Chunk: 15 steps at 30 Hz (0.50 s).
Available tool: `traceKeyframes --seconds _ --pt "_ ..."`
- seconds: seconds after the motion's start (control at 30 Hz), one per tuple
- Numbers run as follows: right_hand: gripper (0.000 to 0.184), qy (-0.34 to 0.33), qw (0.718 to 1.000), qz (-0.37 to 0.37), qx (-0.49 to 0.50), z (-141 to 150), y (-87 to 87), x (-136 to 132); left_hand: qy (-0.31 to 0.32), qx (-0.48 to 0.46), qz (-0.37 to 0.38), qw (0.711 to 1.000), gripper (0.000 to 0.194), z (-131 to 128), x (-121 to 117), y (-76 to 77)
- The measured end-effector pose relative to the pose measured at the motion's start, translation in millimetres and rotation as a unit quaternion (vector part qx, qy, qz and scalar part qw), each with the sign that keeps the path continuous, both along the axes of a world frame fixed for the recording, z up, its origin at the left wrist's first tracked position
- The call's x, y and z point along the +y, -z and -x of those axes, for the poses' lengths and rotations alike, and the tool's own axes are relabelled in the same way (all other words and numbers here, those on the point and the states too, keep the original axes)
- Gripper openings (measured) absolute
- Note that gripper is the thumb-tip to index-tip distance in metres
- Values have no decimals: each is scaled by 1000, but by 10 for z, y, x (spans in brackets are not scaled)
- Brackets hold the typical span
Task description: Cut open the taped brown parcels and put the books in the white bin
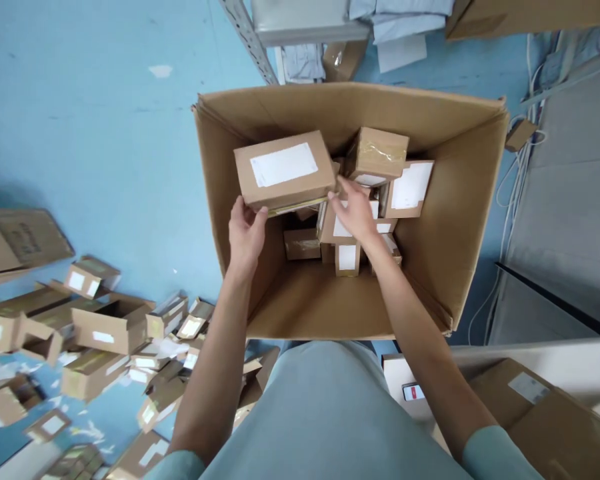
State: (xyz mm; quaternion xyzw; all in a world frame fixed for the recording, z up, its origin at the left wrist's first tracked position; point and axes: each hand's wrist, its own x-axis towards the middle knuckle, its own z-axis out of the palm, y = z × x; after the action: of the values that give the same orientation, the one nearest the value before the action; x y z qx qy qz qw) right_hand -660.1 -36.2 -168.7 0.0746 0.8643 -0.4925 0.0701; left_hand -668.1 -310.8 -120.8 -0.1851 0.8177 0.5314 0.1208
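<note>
Between my two hands is a brown cardboard box (305, 190) with a white label on top, tilted a little inside a big open carton (320, 313). My left hand (246, 230) grips its near left corner, the thumb along the lower edge. At the near right corner, my right hand (353, 207) holds it with thumb and fingers. Below and to the right lie several smaller boxes, among them a taped box (380, 152) and a box with a large white label (425, 207). The held box hides part of the carton's contents.
Many opened boxes (103, 327) and paper scraps litter the blue floor at left. A metal shelf (310, 33) with folded pale cloth (410, 27) stands beyond the carton. White cables (513, 200) run along the right. A phone (413, 392) lies on a white surface at lower right.
</note>
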Motion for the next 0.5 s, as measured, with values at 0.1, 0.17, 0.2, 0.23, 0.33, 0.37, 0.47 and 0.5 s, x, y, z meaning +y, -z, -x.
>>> traceKeyframes --seconds 0.1,0.17,0.2,0.23,0.33,0.37,0.47,0.5 --pt "49 -67 992 20 -101 -187 291 -152 32 -23 120 992 60 100 -49 364" --pt "47 -54 991 24 -120 -364 382 -93 58 -15 161 985 58 31 22 460" --pt "48 -30 992 20 -124 -444 416 -8 71 -3 171 983 57 -31 83 470" --pt "50 1 992 12 -129 -509 450 109 86 13 174 981 55 -101 157 466" --pt "64 112 982 -27 -147 -584 576 595 141 51 133 980 50 -248 432 458" --pt "69 149 977 -35 -147 -566 630 775 163 57 103 980 50 -246 541 486" --pt "81 239 963 -32 -123 -399 823 1267 218 56 -1 974 58 -33 932 722" --pt "84 259 959 -20 -112 -316 893 1397 230 54 -30 971 61 98 1087 848"
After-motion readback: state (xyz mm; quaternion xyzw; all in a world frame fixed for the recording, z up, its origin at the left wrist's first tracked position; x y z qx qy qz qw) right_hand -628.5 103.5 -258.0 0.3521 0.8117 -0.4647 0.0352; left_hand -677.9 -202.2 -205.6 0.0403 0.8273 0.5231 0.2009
